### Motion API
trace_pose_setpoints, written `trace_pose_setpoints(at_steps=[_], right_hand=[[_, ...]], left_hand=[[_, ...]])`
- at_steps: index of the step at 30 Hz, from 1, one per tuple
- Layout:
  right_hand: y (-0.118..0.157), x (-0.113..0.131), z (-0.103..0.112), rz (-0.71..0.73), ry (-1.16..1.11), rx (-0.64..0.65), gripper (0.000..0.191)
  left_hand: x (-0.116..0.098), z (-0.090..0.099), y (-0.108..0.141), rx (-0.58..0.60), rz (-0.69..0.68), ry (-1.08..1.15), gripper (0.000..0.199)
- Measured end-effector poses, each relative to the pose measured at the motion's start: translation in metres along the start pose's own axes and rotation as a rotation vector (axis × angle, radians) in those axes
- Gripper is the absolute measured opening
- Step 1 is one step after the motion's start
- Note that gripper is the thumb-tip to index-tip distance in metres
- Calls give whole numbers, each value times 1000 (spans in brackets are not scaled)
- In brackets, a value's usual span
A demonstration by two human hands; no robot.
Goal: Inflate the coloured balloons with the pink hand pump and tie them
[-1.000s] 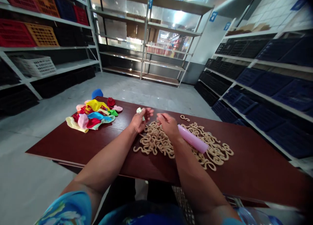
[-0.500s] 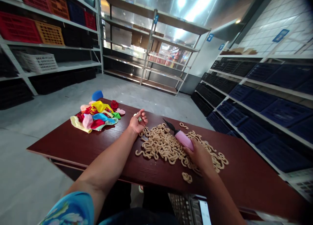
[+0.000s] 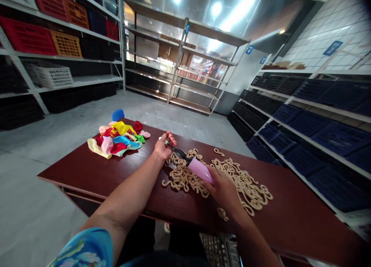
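Note:
My left hand [image 3: 164,146] is palm-up above the dark table, its fingers curled around a small pale balloon [image 3: 160,138], mostly hidden by the hand. With my right hand [image 3: 222,186] I grip the pink body of a balloon pump [image 3: 200,170]. The pump's black tapered nozzle points left, and its tip reaches the fingers of my left hand; whether it is inside the balloon I cannot tell. Beneath the pump lies a heap of curly tan dough-like twists [image 3: 246,182]. Left of my left hand is a pile of limp, colourful balloons [image 3: 118,137].
The brown table [image 3: 171,205] holds everything. A blue round object [image 3: 118,114] shows past its far left corner. Shelves with red and orange crates [image 3: 66,43] stand at left, a metal rack [image 3: 176,66] behind, dark blue crates [image 3: 301,124] at right.
My right hand has swung the pump leftward, bringing its nozzle from over the tan twists to my left hand. My left hand has stayed in nearly the same place.

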State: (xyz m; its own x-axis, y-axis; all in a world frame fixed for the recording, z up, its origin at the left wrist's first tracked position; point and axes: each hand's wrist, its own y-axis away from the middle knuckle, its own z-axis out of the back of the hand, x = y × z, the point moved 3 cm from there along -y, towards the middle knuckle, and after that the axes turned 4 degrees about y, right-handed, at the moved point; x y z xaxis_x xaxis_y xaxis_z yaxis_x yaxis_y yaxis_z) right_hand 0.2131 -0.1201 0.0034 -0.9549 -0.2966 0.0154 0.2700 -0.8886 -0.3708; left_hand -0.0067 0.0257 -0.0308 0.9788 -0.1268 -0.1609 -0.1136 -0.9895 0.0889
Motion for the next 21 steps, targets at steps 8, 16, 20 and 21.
trace_pose_setpoints(at_steps=[8,16,20,21], right_hand=[[-10,7,-3,4,9,7,47],[-43,15,-6,65,55,3,50],[-58,3,-16,93,2,12,54],[-59,0,-21,92,-31,15,54]], left_hand=[[12,3,-2,-64,-125,-172,16],[8,5,-5,-7,-15,-41,8],[3,3,-2,2,17,-32,21],[3,3,-1,-7,24,-41,27]])
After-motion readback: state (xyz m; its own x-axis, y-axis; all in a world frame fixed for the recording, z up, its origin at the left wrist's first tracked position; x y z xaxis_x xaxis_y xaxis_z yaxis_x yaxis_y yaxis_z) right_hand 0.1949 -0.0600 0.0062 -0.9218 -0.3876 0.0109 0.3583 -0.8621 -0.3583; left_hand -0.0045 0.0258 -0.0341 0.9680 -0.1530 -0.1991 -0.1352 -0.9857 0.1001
